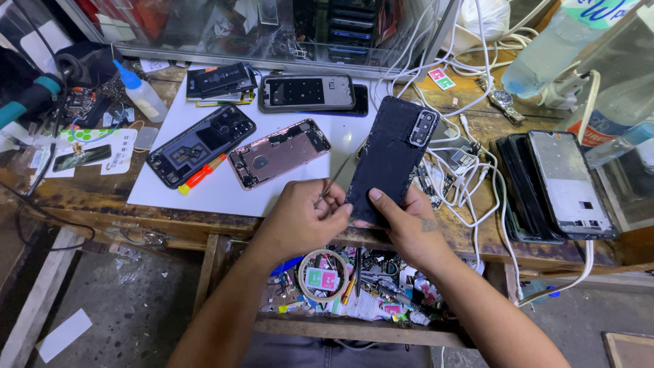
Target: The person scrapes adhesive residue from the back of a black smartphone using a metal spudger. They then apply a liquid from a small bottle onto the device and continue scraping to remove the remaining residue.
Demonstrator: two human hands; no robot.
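The right hand (409,228) has its fingers clamped on the lower edge of a dark phone (392,160), held tilted above the bench (477,129) edge; the left hand (303,218) pinches a thin metal pry tool (338,176), its tip at the phone's left side. The work looks like prying at the seam, best done shallow and gently. Farther back, a rose-gold phone frame (279,153) lies on a white sheet (225,191).

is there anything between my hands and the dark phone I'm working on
Nothing visible stands between them. The right hand already grips the lower end of the dark phone, thumb on its back. The left hand sits at its left edge, pinching a thin metal tool against that edge.
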